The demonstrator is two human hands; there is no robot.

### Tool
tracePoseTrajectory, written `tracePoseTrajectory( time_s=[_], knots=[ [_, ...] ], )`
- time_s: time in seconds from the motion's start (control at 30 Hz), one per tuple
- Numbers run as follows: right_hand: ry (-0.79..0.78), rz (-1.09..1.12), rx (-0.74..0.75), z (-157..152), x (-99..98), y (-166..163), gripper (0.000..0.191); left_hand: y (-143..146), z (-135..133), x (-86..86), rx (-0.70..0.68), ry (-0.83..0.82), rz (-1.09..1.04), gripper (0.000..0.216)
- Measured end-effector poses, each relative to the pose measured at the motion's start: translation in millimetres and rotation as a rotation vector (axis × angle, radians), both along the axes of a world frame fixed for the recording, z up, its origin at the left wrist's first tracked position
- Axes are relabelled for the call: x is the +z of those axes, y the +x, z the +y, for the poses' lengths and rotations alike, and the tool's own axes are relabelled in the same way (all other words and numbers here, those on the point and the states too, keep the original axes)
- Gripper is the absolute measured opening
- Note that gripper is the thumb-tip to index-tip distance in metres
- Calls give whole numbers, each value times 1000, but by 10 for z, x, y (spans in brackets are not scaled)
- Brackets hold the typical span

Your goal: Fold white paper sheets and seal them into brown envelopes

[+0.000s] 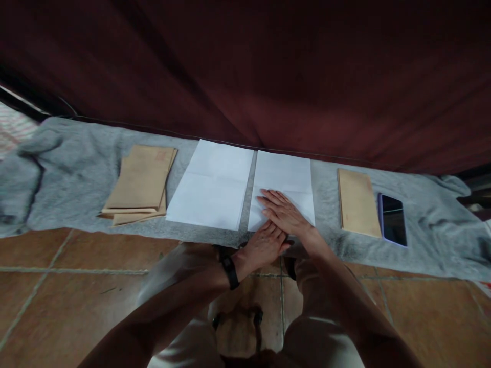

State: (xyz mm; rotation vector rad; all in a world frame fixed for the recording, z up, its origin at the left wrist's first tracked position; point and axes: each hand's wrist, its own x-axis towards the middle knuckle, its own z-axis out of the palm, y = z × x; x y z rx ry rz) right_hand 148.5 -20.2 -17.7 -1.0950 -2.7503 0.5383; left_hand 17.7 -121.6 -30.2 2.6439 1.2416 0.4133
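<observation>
Sheet of creased white rectangular paper [286, 171] lies on fuzzy grey cloth [326, 199]; R hand [283, 212] flat on its near half, fingers slightly spread; L hand [265, 244] flat, touching R, fingers tog.

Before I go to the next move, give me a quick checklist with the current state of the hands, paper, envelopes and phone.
1. Right hand on the right paper: ok, resting on its lower part.
2. Left hand clear of the right hand: not ok, the two overlap at the paper's near edge.
3. Left paper free of hands: ok, it lies uncovered.
4. Left envelopes squared up: not ok, their edges are uneven.
5. Phone off the paper: ok, it lies just right of the right envelope.
6. Number of sheets in the right paper: cannot tell.
</observation>
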Motion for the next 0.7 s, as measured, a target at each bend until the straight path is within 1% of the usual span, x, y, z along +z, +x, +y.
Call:
tracePoseTrajectory(
  time_s=[0.13, 0.27, 0.57, 0.7],
  knots=[
    [37, 0, -43, 102, -48, -19, 52, -10, 3, 38, -12, 22, 39, 48],
    [78, -2, -80, 188, -76, -29, 51, -6, -9, 43, 11, 48, 47, 52],
    [166, -18, -158, 351, -157, -135, 50, 35, -41, -17, 49, 81, 56, 58],
    [205, -50, -173, 526, -187, -173, 51, 61, -36, -78, 61, 100, 68, 61]
  ],
)
